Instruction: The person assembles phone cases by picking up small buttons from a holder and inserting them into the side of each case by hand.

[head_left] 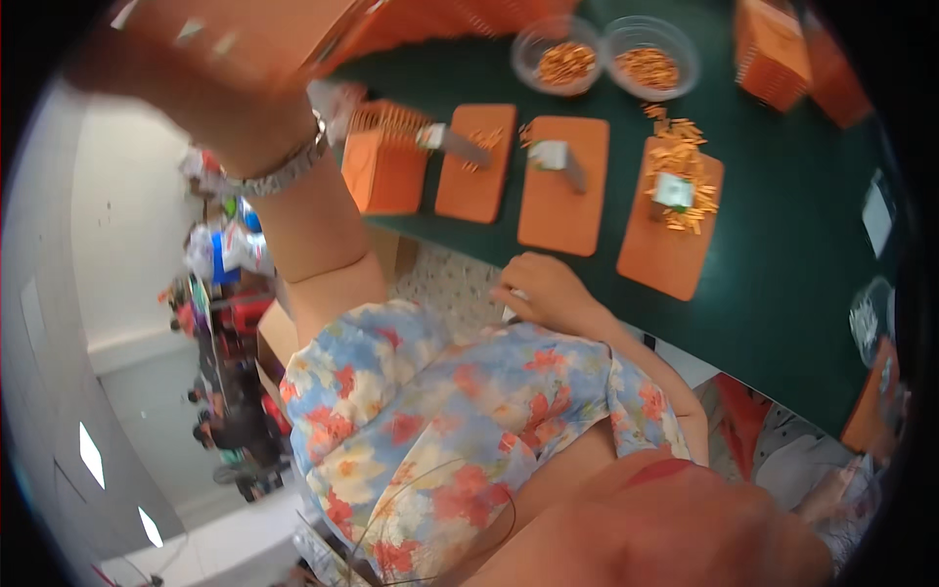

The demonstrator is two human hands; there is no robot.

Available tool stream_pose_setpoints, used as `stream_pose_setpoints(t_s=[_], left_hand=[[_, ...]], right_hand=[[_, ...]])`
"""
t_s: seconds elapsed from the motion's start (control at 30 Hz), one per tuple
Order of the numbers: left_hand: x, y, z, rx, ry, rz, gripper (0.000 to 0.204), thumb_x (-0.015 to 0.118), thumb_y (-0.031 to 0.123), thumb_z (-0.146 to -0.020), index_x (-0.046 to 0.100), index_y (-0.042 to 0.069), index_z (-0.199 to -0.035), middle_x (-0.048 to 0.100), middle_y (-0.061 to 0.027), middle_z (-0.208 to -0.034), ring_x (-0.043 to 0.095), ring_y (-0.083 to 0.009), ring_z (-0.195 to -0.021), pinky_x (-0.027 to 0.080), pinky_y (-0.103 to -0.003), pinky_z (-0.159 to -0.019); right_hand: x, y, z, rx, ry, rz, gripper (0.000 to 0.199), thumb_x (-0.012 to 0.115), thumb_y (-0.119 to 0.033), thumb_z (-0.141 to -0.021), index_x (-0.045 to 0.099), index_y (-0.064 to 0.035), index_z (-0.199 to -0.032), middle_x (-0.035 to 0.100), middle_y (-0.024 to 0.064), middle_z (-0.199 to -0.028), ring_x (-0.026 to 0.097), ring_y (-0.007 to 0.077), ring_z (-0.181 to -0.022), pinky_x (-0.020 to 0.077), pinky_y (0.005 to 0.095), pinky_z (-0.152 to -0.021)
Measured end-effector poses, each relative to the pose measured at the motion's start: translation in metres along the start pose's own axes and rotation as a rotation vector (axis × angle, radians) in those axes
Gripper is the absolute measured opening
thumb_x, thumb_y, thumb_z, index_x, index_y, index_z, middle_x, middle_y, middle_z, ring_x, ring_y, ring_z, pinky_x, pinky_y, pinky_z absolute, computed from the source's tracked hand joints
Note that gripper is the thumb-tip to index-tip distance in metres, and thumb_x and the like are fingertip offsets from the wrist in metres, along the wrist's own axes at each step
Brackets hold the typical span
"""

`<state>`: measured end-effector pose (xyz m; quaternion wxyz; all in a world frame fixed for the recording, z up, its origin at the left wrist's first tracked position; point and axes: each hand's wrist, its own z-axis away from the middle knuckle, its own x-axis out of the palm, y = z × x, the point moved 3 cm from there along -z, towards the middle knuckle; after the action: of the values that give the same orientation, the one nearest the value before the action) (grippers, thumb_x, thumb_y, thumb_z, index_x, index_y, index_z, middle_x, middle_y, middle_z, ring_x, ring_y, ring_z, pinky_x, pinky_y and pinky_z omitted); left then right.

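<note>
My left arm, with a metal band at the wrist, reaches to the upper left. My left hand (186, 68) is smeared by motion close to the camera, beside a blurred orange surface; its fingers and any hold are hidden. Just off the table's near edge, my right hand (553, 291) has its fingers curled in. A small white bit shows by those fingers, too small to name. Nearest to it on the table are an orange board (559, 220) and a second orange board (468, 194). Each carries a pale block with a grey flat piece.
A third orange board (660, 262) bears a heap of small orange sticks (690, 147) and a pale block (673, 191). Behind stand two clear bowls (608, 59) of such sticks. Orange baskets (381, 171) stand around the green table (773, 254). People (235, 430) are far left.
</note>
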<state>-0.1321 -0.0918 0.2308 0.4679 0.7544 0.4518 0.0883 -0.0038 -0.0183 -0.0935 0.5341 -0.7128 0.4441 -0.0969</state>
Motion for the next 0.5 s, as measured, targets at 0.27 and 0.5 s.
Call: stream_pose_setpoints(t_s=[0.27,0.5], left_hand=[[0.009,-0.049,0.232,-0.296,0.894,-0.038,0.117,0.070,0.070,-0.063,0.028,-0.002,-0.145,0.051,-0.0188,-0.126,0.058,-0.0296,-0.110,0.053,-0.039,-0.085],[0.047,-0.152,0.296,-0.599,0.966,0.404,0.088,0.053,0.060,-0.081,0.034,-0.003,-0.140,0.054,-0.0152,-0.117,0.061,-0.0236,-0.097,0.052,-0.034,-0.081]], right_hand=[[-0.046,-0.041,-0.062,0.344,0.213,-0.594,0.018,0.058,-0.002,-0.090,0.060,0.0001,-0.108,0.059,0.0091,-0.095,0.060,0.0167,-0.082,0.0480,0.0260,-0.071],[-0.071,0.017,-0.124,0.216,0.532,-0.164,0.016,0.056,-0.009,-0.093,0.062,-0.0008,-0.106,0.058,0.0042,-0.096,0.053,0.0099,-0.081,0.0429,0.0216,-0.069]])
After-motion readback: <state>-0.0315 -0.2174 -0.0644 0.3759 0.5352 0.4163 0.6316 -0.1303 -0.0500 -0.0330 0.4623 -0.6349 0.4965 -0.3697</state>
